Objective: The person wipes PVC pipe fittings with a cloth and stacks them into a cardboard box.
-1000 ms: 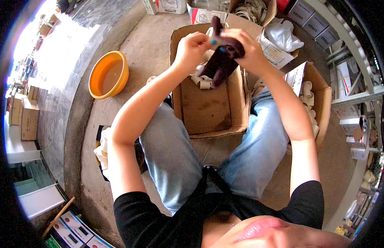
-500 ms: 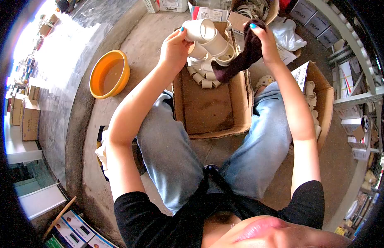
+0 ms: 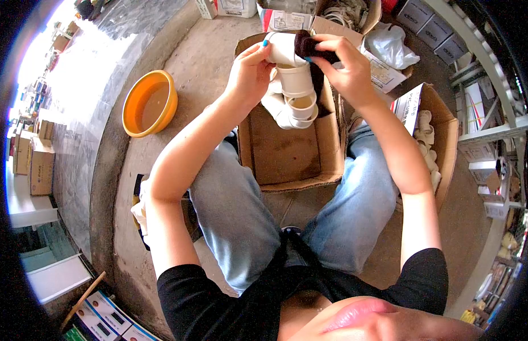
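Observation:
My left hand (image 3: 251, 71) grips the rim of a white plastic pipe fitting (image 3: 297, 81), which has several round openings and hangs above the back of an open cardboard box (image 3: 284, 153). In my right hand (image 3: 344, 65) is a dark brown cloth (image 3: 310, 48), bunched between thumb and fingers. The cloth touches the fitting's upper right opening, and part of it hangs down behind the fitting. The box stands between my knees. The fitting hides the box's far end.
An orange basin (image 3: 150, 103) of brownish water stands at the left. To the right is a cardboard box (image 3: 445, 131) with white fittings. Behind are a white plastic bag (image 3: 391, 46) and another open box (image 3: 371, 12). Metal shelving (image 3: 494, 132) lines the right side.
The fitting has been turned and now hangs lower over the box. My right hand has moved left, bringing the cloth from beside the fitting against its upper opening.

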The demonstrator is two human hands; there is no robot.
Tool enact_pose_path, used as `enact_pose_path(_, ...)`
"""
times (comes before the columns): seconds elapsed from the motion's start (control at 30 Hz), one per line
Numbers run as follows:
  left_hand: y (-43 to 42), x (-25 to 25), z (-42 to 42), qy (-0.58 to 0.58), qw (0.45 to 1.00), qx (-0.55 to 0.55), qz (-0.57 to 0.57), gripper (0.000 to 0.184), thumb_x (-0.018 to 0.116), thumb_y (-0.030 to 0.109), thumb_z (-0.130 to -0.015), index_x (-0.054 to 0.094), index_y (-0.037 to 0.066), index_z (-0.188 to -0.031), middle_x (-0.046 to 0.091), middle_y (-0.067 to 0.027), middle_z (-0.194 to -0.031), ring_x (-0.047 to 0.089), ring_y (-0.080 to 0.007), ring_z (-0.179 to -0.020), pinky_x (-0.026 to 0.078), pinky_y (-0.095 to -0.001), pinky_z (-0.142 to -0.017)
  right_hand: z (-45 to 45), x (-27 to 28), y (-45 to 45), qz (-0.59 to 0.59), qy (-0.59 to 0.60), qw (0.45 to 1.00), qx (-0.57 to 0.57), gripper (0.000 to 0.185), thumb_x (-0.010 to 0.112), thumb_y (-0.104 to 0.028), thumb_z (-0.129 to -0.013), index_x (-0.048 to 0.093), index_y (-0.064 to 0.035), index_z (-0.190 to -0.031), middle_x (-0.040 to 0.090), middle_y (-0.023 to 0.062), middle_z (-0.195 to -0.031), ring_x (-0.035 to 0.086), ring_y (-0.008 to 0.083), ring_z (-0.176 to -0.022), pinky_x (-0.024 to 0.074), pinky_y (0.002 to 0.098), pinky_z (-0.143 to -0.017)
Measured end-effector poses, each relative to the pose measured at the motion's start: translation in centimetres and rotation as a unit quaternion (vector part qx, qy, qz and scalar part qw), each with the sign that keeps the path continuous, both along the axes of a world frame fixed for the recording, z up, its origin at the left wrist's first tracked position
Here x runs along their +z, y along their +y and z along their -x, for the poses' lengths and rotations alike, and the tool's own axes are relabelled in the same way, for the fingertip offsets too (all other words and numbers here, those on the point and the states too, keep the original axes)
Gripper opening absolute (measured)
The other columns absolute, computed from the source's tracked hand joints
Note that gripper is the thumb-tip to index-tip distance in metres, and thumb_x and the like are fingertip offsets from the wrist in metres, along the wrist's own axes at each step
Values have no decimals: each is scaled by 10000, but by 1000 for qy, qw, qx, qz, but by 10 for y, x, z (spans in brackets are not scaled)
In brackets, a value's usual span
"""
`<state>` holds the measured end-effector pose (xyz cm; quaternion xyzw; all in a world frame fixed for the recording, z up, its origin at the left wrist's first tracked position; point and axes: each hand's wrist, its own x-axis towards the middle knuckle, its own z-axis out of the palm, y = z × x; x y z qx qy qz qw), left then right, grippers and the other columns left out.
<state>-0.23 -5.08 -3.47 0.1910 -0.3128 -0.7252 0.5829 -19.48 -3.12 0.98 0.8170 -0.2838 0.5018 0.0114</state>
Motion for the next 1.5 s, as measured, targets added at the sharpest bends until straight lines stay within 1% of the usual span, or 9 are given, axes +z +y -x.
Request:
enact_pose_path(0.17,4,-4,-2,-16,1000,-8,-17,203,508,158,-864,526,5,-997,576,-90,-943,550,-186,-887,434,-309,-823,5,-16,-18,-18,9,998,55,149,629,-80,-700,623,-35,-842,396,143,-1270,504,305,-1042,416,363,-891)
enact_pose_path(0.3,4,-14,-4,-36,997,-64,-6,185,529,154,-851,537,17,-975,585,-54,-915,554,-167,-853,432,-297,-803,13,-22,-19,-167,50,978,115,276,528,-168,-678,606,-29,-903,297,163,-1358,275,292,-1266,209,377,-1041)
enact_pose_path(0.43,7,-19,-1,-53,997,-51,-10,154,542,145,-844,560,20,-931,597,-57,-893,562,-169,-838,428,-291,-803,25,-30,-26,-285,59,920,261,406,548,-126,-675,513,-50,-1072,393,138,-1294,407,255,-1161,288,350,-995)
enact_pose_path(0.57,11,-6,2,-162,986,-14,23,99,584,115,-823,592,28,-868,583,-27,-831,518,-117,-815,378,-270,-776,24,-36,-21,-279,66,947,147,403,591,11,-666,518,-71,-1054,554,124,-1068,537,264,-1028,417,330,-853)
enact_pose_path(0.73,-1,-9,-7,-403,836,166,334,222,644,137,-783,570,36,-967,538,-90,-1030,519,-154,-933,403,-298,-857,17,-33,-6,-146,60,984,79,367,581,14,-691,487,-61,-1039,568,141,-1033,556,313,-985,431,363,-838)
enact_pose_path(0.87,6,-2,-11,-232,939,-36,249,575,658,61,-749,396,81,-1261,479,-123,-1171,475,-189,-1084,443,-331,-873,22,-30,4,-195,1,978,81,354,560,41,-701,419,-32,-1018,571,171,-1015,557,316,-997,432,369,-840)
enact_pose_path(1.0,6,6,-13,-362,892,-49,265,547,671,31,-727,444,17,-1224,535,-104,-1134,526,-155,-1016,439,-300,-878,17,-30,6,-287,-97,952,41,377,547,76,-698,356,-7,-1012,565,207,-987,576,288,-948,447,341,-822)
enact_pose_path(1.17,15,14,-9,-376,906,-21,191,468,688,181,-743,513,-50,-1110,594,-107,-986,570,-145,-888,467,-273,-789,11,-24,4,-147,-124,981,-23,222,705,-49,-643,573,-19,-819,538,95,-1020,558,215,-910,460,294,-766)
enact_pose_path(1.5,31,23,-4,-338,935,-70,80,517,596,372,-815,548,-102,-1017,603,-129,-851,582,-147,-716,493,-264,-611,30,-19,6,-188,161,954,169,456,551,-52,-670,522,-42,-1125,328,127,-1252,473,264,-1060,370,350,-929)
